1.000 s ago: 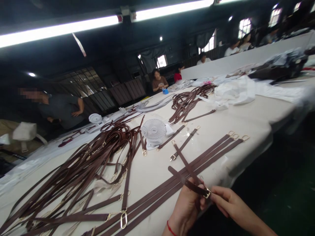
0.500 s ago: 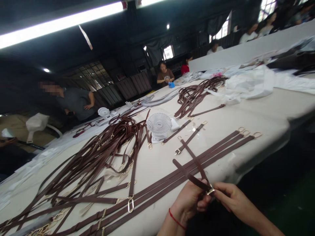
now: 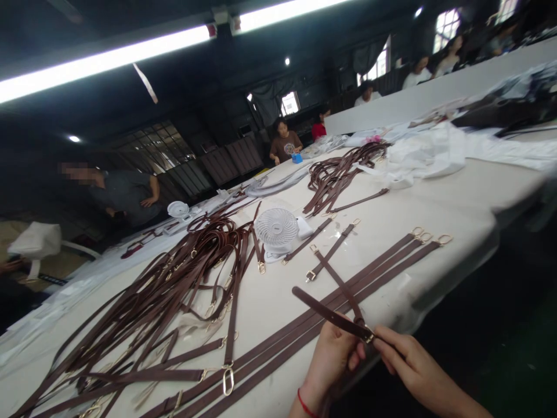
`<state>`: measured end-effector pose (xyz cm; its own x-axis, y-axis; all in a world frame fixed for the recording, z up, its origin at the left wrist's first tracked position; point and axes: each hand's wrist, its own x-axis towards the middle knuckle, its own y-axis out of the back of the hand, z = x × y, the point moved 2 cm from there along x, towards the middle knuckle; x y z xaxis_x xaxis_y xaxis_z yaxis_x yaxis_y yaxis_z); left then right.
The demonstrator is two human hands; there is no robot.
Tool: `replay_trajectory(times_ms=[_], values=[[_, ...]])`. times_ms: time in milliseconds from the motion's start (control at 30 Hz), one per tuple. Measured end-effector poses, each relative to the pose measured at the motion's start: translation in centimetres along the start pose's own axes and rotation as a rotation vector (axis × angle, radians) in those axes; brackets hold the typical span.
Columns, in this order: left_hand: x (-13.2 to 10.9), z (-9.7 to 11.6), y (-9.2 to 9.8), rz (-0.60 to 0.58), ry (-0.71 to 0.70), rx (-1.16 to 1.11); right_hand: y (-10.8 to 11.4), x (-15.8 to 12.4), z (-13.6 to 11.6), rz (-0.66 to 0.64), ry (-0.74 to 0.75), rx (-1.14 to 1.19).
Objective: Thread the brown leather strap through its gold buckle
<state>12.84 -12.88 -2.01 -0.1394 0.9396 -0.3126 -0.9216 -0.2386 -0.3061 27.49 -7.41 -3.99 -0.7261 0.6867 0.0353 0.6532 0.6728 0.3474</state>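
Note:
At the front edge of the table, my left hand (image 3: 333, 351), with a red string on the wrist, is closed around a dark brown leather strap (image 3: 324, 310). The strap's free end sticks out to the upper left, past my thumb. Its small gold buckle (image 3: 369, 335) sits between my two hands, and the strap end passes through or against it. My right hand (image 3: 402, 354) pinches at the buckle's right side; the fingertips partly hide what they grip. From the buckle, the strap's other part runs back across the table to a gold ring (image 3: 314, 249).
Three long brown straps (image 3: 383, 264) lie side by side under the held one. A big strap pile (image 3: 187, 278) covers the left, with another bundle (image 3: 339, 174) farther back. A white fan (image 3: 276, 227) stands mid-table. White plastic wrapping (image 3: 424, 157) lies back right. Several people are around the table.
The view has shifted slightly, so the table sits lower and more to the left. The strap's free end points a little farther left and lies flatter. Both hands keep their hold.

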Motion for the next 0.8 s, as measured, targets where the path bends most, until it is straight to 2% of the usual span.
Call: replay_trajectory(times_ms=[67,133,267,367,567,800], values=[[0.1,0.1,0.2,0.092,-0.09,0.136,-0.4,-0.1,0.1,-0.018,0.009,0.028],[-0.1,0.2,0.2,0.125,-0.16,0.184,-0.7,-0.1,0.1,-0.034,-0.002,0.085],[-1.1,0.6,-0.2,0.017,-0.231,0.159,-0.6,0.0,0.0,0.002,-0.062,0.219],[-1.7,1.1,-0.4,-0.055,-0.267,0.227,-0.4,0.2,0.1,0.006,-0.1,0.271],[-2.5,2.5,-0.6,-0.081,-0.371,0.431,-0.3,0.4,1.2,-0.042,-0.146,0.306],[-2.9,2.5,-0.8,-0.092,-0.394,0.443,-0.6,0.2,0.4,-0.061,-0.191,0.396]])
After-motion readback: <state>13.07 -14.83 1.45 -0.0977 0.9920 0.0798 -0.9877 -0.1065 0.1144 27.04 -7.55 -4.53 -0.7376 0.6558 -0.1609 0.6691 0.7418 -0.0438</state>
